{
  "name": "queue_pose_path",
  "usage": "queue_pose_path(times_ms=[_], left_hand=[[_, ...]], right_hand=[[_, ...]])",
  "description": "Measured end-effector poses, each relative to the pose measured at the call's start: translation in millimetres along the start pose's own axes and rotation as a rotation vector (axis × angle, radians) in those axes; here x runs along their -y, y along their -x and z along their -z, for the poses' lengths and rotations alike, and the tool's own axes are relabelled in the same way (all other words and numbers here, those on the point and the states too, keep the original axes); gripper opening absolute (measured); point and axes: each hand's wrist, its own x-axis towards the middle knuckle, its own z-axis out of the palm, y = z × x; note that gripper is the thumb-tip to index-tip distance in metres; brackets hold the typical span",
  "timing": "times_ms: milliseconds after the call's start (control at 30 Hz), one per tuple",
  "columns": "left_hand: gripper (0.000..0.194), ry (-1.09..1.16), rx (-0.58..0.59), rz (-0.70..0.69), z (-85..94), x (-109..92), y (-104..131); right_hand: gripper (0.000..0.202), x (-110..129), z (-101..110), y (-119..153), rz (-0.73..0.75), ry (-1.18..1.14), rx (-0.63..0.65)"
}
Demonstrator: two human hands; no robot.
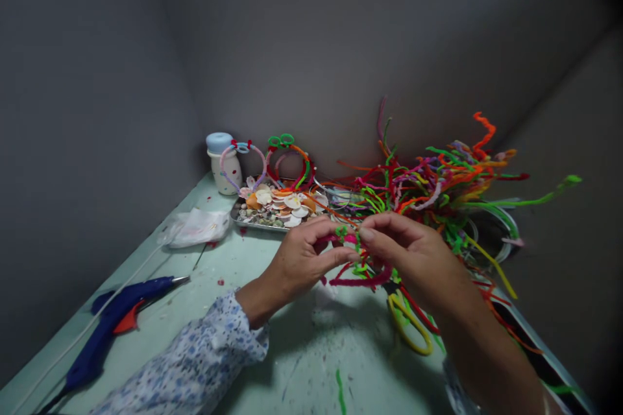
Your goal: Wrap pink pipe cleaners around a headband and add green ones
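Over the middle of the table, my left hand [298, 259] is closed, pinching a magenta pipe-cleaner headband [361, 282] between thumb and fingers. A curled green pipe cleaner [342, 231] sits on the band's upper part, by my left fingertips. To its right, my right hand [413, 249] has thumb and forefinger pressed together at the green pipe cleaner beside the band. The band's far side is partly hidden by my fingers. Yellow-handled scissors [422, 345] lie below my right hand, their blades covered by pipe cleaners.
A big heap of colourful pipe cleaners [428, 188] spreads at the back right. A metal tray [263, 227] of shells stands at the back, with finished headbands [306, 165] behind it. Left are a white jar [226, 172], a plastic packet [199, 228] and a blue glue gun [104, 337] with cord.
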Motion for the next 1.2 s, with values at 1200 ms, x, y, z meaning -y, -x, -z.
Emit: queue_pose_path(times_ms=[1200], left_hand=[[0.017,-0.114,-0.135,-0.134,-4.1,0,1]], right_hand=[[0.022,8,-10,15,0.162,0.233,-0.18]])
